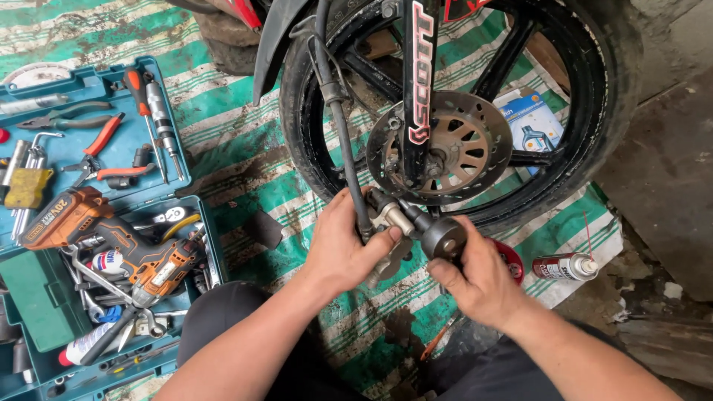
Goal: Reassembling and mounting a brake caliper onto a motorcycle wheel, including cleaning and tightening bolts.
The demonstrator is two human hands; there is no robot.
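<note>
Both hands close on the work below the wheel: the left hand [343,249] is wrapped around a metal brake caliper [388,223] where the black hose [343,130] runs down into it, and the right hand [479,278] clamps its fingers on a dark round tool head [443,236] pressed to the caliper's right side. Caliper and tool sit just near of the brake disc [464,148] on the black motorcycle wheel [594,126]. A spray can [564,266] lies to the right on the striped green tarp [252,171]. At far left, an open blue toolbox [194,215] holds an orange cordless drill [111,238], pliers and screwdrivers.
</note>
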